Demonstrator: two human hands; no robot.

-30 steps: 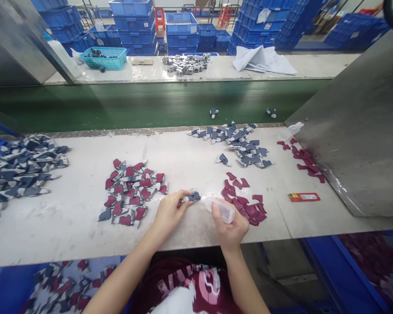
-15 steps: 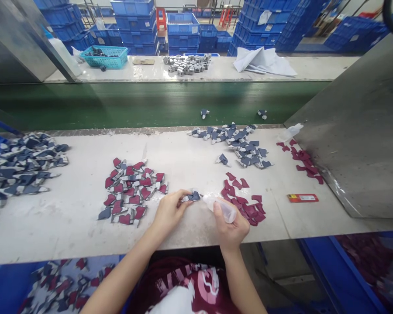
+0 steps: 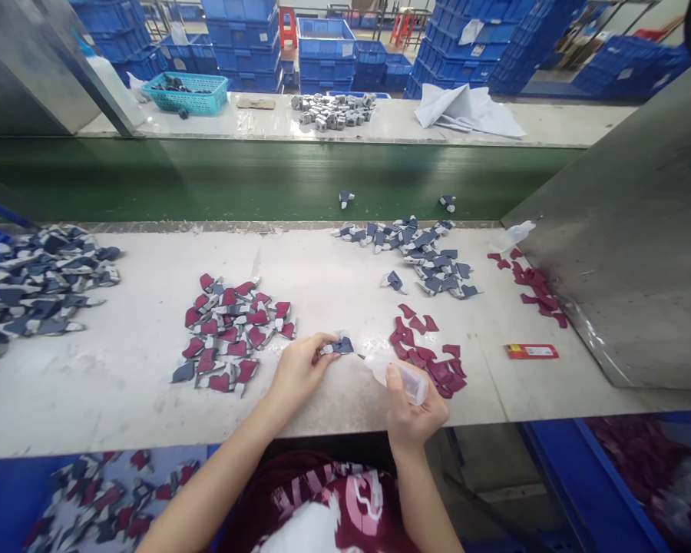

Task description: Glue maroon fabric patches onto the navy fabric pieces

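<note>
Over the white bench, the left hand is closed on a navy piece, pinching it between fingers and thumb. The right hand grips a clear squeeze bottle, its thin nozzle aimed at the piece from just beside it. A steady pinch and a close, controlled nozzle suit this work. Maroon pieces lie just beyond the bottle.

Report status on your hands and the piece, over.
Left hand pinching dark blue fabric piece; right hand gripping squeeze bottle, nozzle right by the piece. Nothing between them; maroon pieces beside right hand.
</note>
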